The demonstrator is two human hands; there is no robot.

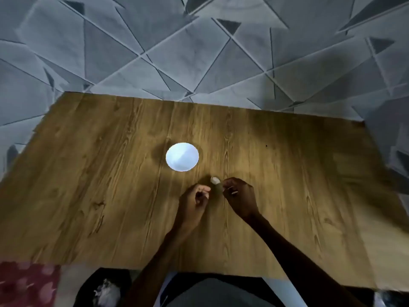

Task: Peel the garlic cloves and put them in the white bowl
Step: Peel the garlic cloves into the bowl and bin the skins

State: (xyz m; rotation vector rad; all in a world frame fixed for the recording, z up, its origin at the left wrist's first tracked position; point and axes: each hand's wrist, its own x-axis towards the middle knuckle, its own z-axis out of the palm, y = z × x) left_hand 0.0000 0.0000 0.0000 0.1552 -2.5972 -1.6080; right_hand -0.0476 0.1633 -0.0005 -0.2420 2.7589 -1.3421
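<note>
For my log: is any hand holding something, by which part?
The right hand touches the garlic clove at its right end; a real hold cannot be told.

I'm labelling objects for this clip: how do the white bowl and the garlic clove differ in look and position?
The bowl is large, round and bright white; the clove is tiny, lumpy and off-white. The bowl stands alone, farther from the person; the clove is nearer, at the fingers of the right hand, though whether it is gripped cannot be told. Both are pale against the wooden table.
</note>
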